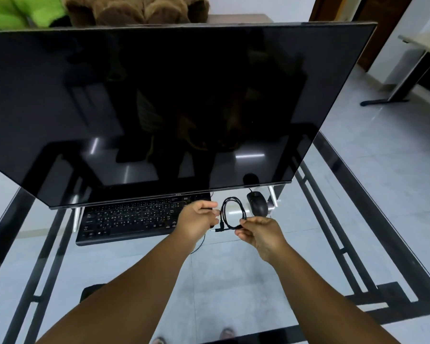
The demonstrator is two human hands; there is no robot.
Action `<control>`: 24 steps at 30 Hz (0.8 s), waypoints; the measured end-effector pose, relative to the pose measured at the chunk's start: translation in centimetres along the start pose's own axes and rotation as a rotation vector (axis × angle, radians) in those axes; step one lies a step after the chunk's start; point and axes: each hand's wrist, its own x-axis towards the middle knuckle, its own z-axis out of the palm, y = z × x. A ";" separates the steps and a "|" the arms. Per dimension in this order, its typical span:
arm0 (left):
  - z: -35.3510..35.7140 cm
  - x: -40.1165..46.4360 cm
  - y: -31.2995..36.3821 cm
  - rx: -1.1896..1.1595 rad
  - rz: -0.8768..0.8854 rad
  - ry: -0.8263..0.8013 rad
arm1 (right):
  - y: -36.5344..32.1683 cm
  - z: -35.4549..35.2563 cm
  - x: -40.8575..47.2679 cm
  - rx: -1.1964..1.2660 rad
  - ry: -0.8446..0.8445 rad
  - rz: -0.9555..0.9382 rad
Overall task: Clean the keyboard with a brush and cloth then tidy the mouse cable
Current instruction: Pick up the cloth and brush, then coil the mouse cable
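Right hand [258,232] pinches the bottom of the coiled mouse cable [233,211] between thumb and curled fingers; left hand [199,219] has its fingers curled at the other side of the bundle, near a small straight piece (plug or tie, too small to tell), and looks to be gripping the cable there. The coil stands up as 1 narrow loop of several turns between the 2 hands, held just above the glass desk [233,274]. Mouse [258,206] sits just beyond the right hand, under the monitor [159,108] edge; a loose strand trails down below the left wrist. Keyboard [134,219] lies to the left, partly under the monitor, no brush or cloth in view. Judgement: cleaning step looks finished, this is the cable-tidy step, late in the task. Next move likely calls for securing the bundle so the turns don't spring apart, then setting it down beside the mouse without tugging it.
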 end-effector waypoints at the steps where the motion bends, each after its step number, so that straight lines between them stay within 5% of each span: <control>1: 0.3 0.5 -0.4 0.024 -0.002 -0.008 | 0.3 -0.1 0.4 0.024 0.024 0.016; 15: -1.6 4.3 -5.7 0.805 0.145 0.199 | 2.1 1.2 7.4 -0.039 0.345 0.101; 24: -3.3 4.5 -6.7 1.047 0.063 0.183 | 1.8 2.4 8.6 -0.199 0.422 0.046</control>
